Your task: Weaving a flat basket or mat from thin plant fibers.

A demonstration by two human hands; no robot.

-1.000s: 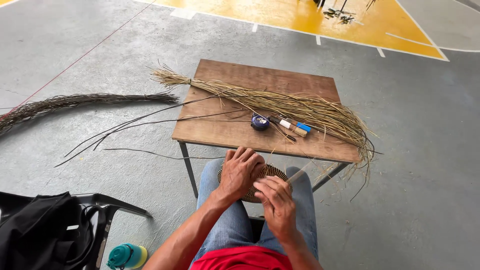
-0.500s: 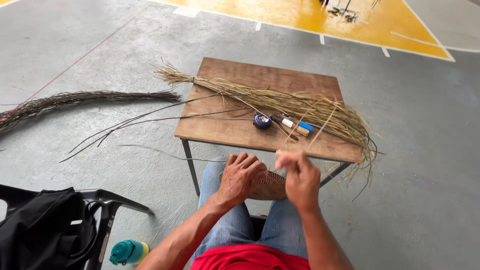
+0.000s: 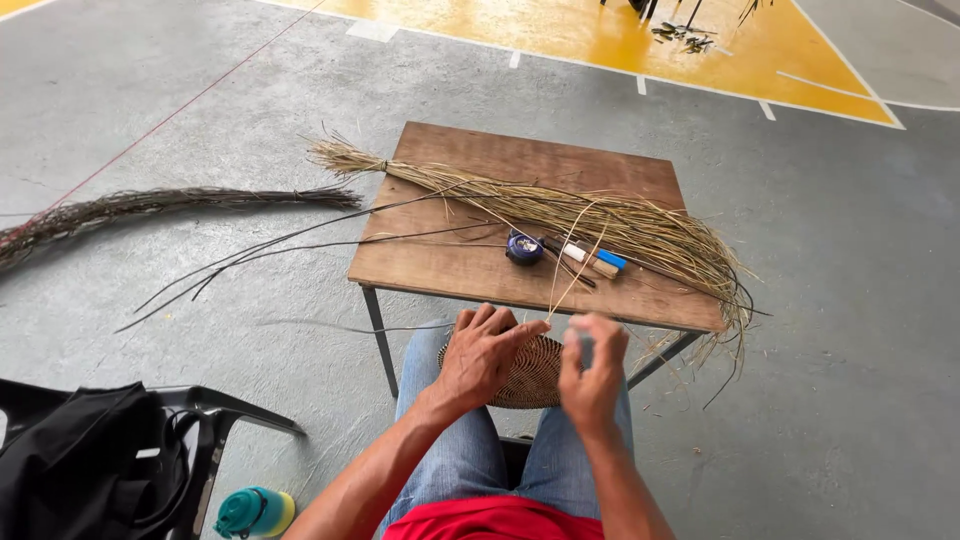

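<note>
A round woven disc [image 3: 528, 372] of brown fibre rests on my lap. My left hand [image 3: 484, 352] lies flat on its left side and holds it down. My right hand [image 3: 592, 368], slightly blurred, is closed on thin pale straw strands [image 3: 575, 262] that rise from the disc toward the table. A bundle of dry straw [image 3: 560, 212] lies across the small wooden table [image 3: 450, 265] in front of me.
On the table lie a small blue round tool [image 3: 524, 247] and a blue-and-white stick-like tool [image 3: 592, 257]. Dark long stems [image 3: 270, 250] hang off its left edge. A dark fibre bundle [image 3: 150, 205] lies on the floor. A black bag on a chair [image 3: 90, 465] and a teal bottle [image 3: 252, 512] stand at left.
My right hand rose from the disc, took hold of straw strands and drew them up and to the right. My left hand stayed on the disc.
</note>
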